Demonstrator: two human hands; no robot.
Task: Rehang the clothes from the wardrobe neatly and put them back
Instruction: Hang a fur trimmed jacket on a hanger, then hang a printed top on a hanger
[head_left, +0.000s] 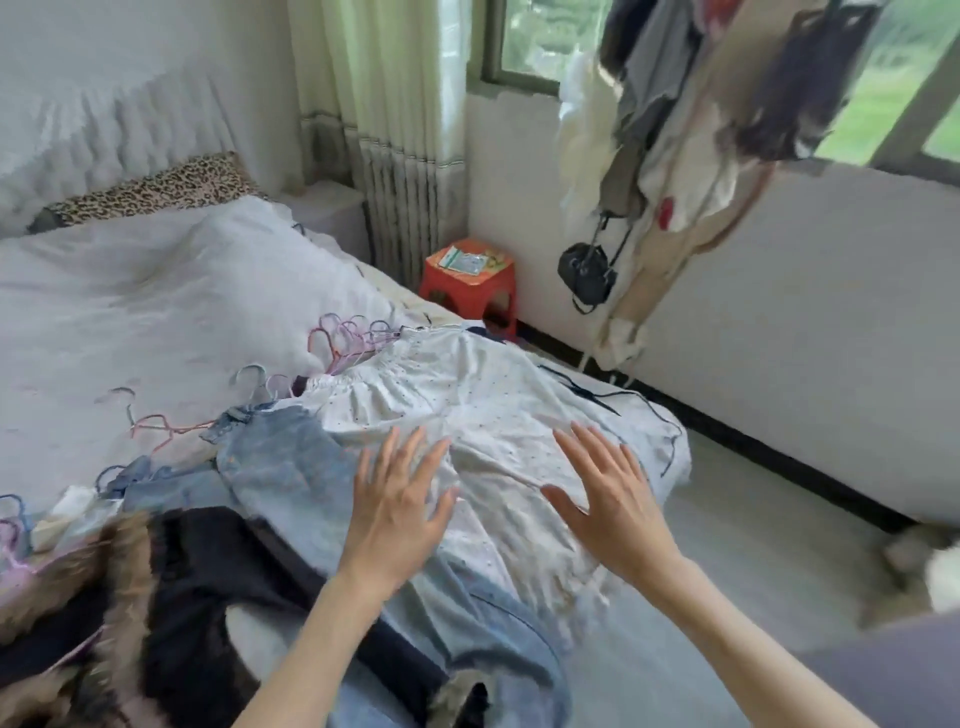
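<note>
Where the bed (130, 312) meets the window (530, 41) wall, a red stool (470, 283) stands; both grips, left hand (397, 509) and right hand (605, 499), lie flat, fingers spread, holding nothing, on the white dress (493, 405); hangers (348, 338) partly buried.

The single head-worn camera is looking forward and down from close above the bed (156, 312), facing the window (524, 41) wall.

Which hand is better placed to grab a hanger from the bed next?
Left. The left hand lies nearer the wire hangers on the bed's left; the right hand sits farther, over the white dotted garment.
</note>
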